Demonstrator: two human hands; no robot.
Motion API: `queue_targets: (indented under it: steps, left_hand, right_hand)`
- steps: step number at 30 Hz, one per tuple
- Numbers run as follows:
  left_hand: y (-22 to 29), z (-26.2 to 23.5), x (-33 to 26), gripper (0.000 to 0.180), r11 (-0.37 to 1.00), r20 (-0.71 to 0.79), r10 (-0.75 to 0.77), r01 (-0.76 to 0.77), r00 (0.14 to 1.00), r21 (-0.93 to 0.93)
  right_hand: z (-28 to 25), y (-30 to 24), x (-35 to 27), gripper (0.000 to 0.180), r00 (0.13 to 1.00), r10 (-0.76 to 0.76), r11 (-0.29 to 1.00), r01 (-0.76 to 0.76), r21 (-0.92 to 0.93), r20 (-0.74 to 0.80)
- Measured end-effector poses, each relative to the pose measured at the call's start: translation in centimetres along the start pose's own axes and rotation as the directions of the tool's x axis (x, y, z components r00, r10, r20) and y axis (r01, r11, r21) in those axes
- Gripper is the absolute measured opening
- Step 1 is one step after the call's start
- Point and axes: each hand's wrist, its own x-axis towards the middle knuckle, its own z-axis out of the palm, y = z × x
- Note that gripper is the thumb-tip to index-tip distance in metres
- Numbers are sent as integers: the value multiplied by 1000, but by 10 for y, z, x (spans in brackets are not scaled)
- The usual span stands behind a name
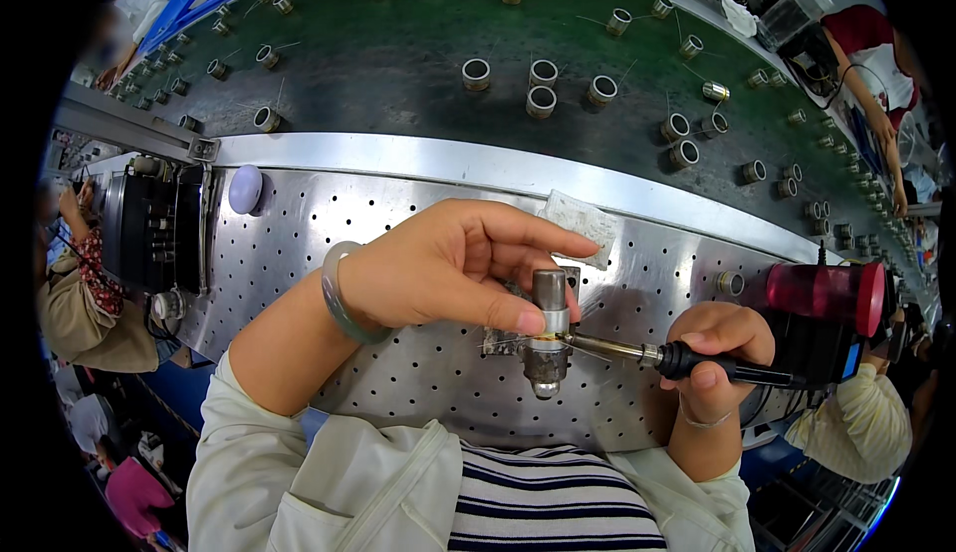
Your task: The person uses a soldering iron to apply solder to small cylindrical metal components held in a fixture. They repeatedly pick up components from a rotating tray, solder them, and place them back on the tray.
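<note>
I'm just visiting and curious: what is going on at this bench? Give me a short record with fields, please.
Setting: perforated metal worktop beside a green conveyor belt
Left hand: pinches a small metal cylinder on a fixture
Right hand: grips a soldering iron by its black handle
Contact: iron tip meets the cylinder's lower edge
On the belt: many small metal cylinders, scattered
Nearby: red and black station, white cloth pad
Wrist: pale bangle on left arm
</note>
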Motion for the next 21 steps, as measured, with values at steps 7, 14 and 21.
queue_targets:
  steps: [7,14,21]
  left_hand:
    - [10,8,5,66,1000,-2,-23,23,1000,-8]
    - [10,4,4,65,997,28,-35,37,999,-70]
    - [9,6,4,60,1000,21,-15,16,1000,-24]
  right_hand:
    - [-1,-11,7,19,1000,-9,1000,8,-29,-19]
    - [-3,-18,9,22,988,17,998,-7,66,-151]
    - [-1,-21,7,22,995,27,991,-14,132,-99]
